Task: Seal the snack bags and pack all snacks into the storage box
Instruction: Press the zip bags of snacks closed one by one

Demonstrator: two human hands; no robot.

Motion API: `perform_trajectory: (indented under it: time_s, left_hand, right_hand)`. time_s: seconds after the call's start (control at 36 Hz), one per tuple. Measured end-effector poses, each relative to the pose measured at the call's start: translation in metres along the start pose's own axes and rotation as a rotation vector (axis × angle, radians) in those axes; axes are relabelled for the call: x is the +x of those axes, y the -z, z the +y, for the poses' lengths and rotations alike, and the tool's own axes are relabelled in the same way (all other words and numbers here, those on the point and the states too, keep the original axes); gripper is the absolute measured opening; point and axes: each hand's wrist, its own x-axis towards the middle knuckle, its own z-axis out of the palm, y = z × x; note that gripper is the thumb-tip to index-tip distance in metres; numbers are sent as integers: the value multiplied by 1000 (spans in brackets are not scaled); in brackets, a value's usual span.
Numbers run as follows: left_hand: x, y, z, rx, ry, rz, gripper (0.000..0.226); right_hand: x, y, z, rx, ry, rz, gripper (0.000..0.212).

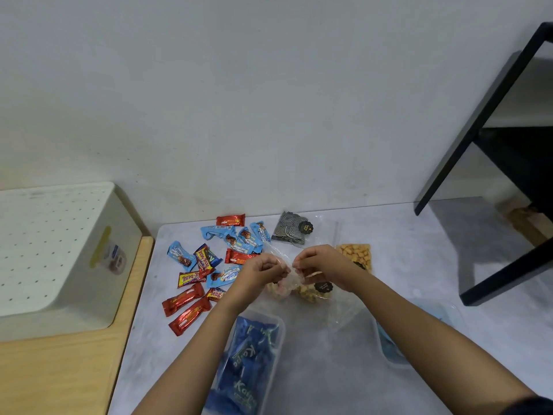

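Observation:
My left hand point(259, 272) and my right hand point(321, 266) both pinch the top edge of a clear snack bag point(284, 287) held just above the grey table point(329, 369). The bag holds pale pinkish snacks. Beside it lie a clear bag of brown snacks with a black label point(314, 292), a bag of orange crackers point(356, 254) and a bag of dark round snacks point(291, 229). Several red and blue wrapped bars point(206, 265) are scattered to the left. A clear storage box point(254, 363) holding blue packets stands near me, under my left forearm.
A white perforated bin point(57, 250) sits on a wooden surface point(59, 375) at the left. A black metal frame point(493, 139) stands at the right. A clear lid with blue beneath point(419, 330) lies by my right forearm. An empty clear bag point(344, 313) lies under my right wrist.

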Motion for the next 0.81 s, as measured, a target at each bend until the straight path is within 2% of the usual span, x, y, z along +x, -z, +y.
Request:
perform_trajectory:
  time_s: [0.08, 0.19, 0.31, 0.39, 0.5, 0.56, 0.69, 0.81]
  left_hand:
    - [0, -3, -1, 9, 0, 11, 12]
    - [2, -6, 2, -8, 9, 65, 13]
    - [6, -6, 2, -64, 17, 106, 13]
    - [5, -8, -2, -61, 22, 167, 26]
    - [7, -4, -17, 128, 6, 349, 62]
    - [6, 0, -24, 165, -23, 361, 74]
    - [7, -1, -23, 153, -177, 421, 70]
    - [23, -18, -9, 229, -345, 508, 61]
  right_hand:
    - [-2, 1, 3, -40, 48, 5, 9]
    - [-4, 1, 9, -132, 209, 48, 3]
    - [-7, 1, 18, -352, 356, 91, 31]
    - [-2, -5, 28, -494, 446, 246, 25]
    - [3, -13, 32, -471, 494, 321, 16]
    - [3, -15, 29, -480, 511, 310, 17]
    - [-3, -3, 11, -408, 642, 404, 17]
    - [-10, 27, -12, -227, 707, 537, 16]
